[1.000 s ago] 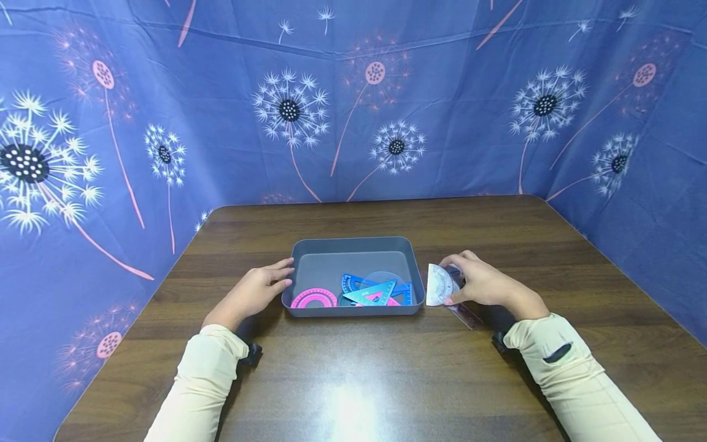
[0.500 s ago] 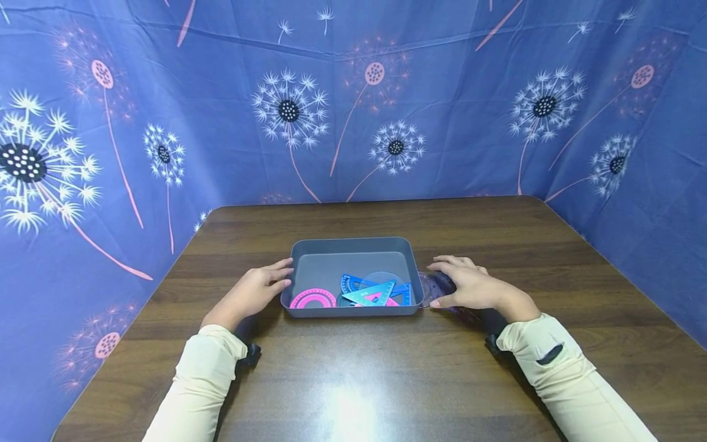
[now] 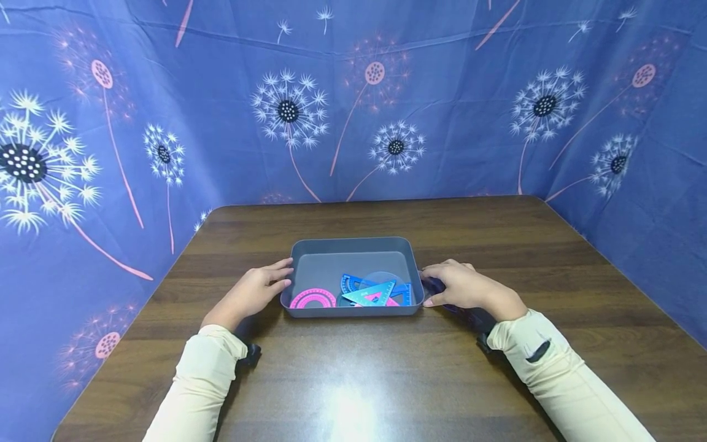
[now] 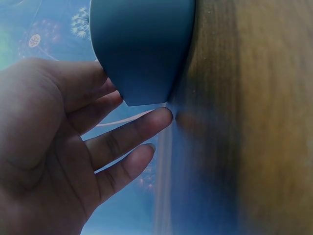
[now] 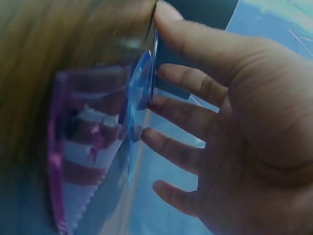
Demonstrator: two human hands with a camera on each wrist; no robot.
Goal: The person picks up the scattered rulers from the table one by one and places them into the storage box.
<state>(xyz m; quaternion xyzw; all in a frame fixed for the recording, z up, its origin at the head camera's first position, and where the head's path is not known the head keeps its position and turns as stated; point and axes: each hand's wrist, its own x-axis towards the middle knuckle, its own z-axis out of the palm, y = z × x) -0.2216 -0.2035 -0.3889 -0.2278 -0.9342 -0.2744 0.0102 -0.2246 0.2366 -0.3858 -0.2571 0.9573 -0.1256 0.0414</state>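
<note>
A dark grey rectangular tray sits on the table with a pink protractor, a blue protractor, a teal set square and other clear plastic pieces inside. My left hand rests its fingertips against the tray's left wall, fingers nearly straight. On the other side my right hand spreads thumb and fingers beside the right wall. Under that hand lie a purple-edged clear plastic piece and a blue-edged clear piece. Its thumb and fingers are at the edge of a thin clear piece; firm contact is unclear.
The wooden table extends around the tray, with a bright light reflection in front. A blue dandelion-print cloth hangs along the back and sides. Dark straps sit at both wrists.
My right hand has lowered the whitish protractor it held, loosened its fingers, and moved left to the tray's right wall. My left hand and the tray stay put.
</note>
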